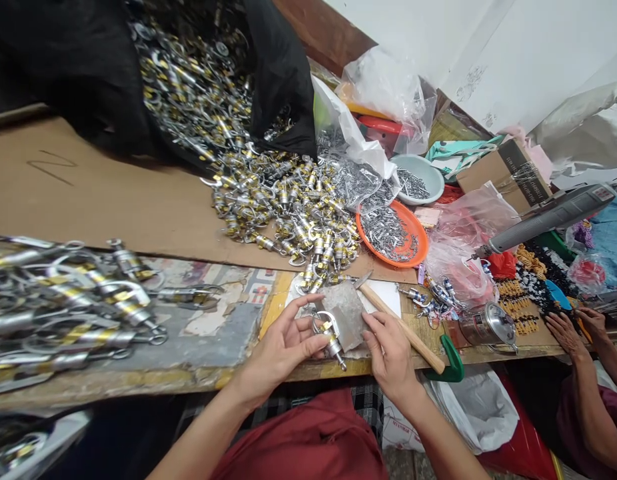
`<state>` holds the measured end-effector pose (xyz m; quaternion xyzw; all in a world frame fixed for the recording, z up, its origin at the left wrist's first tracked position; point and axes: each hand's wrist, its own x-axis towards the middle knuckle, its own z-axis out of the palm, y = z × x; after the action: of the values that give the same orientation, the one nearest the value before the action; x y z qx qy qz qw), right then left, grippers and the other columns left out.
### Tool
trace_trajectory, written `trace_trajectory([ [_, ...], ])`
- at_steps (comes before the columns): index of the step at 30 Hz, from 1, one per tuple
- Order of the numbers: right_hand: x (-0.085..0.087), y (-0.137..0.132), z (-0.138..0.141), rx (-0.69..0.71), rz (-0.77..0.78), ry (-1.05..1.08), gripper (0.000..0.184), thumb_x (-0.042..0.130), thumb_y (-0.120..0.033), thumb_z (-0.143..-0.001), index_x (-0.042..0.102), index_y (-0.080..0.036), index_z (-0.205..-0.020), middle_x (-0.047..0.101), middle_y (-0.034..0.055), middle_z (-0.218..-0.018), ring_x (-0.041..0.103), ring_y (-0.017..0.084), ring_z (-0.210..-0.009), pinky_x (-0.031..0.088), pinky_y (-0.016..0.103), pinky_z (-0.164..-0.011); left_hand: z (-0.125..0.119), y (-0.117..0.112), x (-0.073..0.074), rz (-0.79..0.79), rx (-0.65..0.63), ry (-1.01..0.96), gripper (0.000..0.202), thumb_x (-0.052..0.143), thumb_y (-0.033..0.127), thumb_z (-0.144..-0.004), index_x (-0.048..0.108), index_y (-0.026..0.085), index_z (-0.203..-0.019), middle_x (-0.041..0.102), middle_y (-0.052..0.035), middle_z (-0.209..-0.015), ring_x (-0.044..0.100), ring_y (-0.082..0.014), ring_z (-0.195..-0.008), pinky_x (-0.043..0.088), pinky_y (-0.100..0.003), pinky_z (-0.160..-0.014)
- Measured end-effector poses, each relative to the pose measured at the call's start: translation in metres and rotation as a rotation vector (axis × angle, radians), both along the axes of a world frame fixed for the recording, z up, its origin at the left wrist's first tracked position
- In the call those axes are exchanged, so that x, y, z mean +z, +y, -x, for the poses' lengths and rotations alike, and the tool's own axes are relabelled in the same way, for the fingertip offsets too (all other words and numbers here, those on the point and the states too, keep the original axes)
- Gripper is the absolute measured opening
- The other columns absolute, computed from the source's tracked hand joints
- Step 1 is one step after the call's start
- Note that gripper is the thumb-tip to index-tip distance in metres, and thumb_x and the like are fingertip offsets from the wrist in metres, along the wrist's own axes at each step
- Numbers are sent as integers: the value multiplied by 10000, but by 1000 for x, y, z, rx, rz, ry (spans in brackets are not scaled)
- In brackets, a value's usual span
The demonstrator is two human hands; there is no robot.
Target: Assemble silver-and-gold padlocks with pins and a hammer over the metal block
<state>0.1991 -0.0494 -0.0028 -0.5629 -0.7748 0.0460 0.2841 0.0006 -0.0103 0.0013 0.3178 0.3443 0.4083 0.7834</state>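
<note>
Between the thumb and fingers of my left hand (291, 340) is a silver-and-yellow metal keychain (333, 343), with a curved clip and a small ring at its lower end. It lies over the near left part of a flat grey metal block (346, 310) at the table edge. My right hand (391, 350) is at the block's right side, its thumb and fingers curled together. Whatever may be between those fingertips is too small to make out. A hammer (403, 327) with a wooden handle lies just beyond and right of the block, partly behind my right hand.
A big pile of similar keychains (298, 207) spills from a black bag (283, 73); more lie at left. An orange tray (418, 233) and a pale bowl (433, 173) hold small metal parts. A grey electric screwdriver (548, 217) hangs at right. Another person's hands (566, 333) work beyond a metal mug (488, 323).
</note>
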Motion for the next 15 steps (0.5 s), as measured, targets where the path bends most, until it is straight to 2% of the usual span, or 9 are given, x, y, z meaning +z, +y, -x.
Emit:
trace_trajectory([
  [15, -2, 0, 3, -27, 55, 130, 346, 401, -222, -925, 509, -194, -1252, 619, 99, -1103, 584, 196, -1030, 498, 340, -891, -1, -2, -3, -12, 18, 13, 675, 746, 277, -662, 388, 212, -1231, 655, 5, -757, 594, -135, -643, 487, -228, -563],
])
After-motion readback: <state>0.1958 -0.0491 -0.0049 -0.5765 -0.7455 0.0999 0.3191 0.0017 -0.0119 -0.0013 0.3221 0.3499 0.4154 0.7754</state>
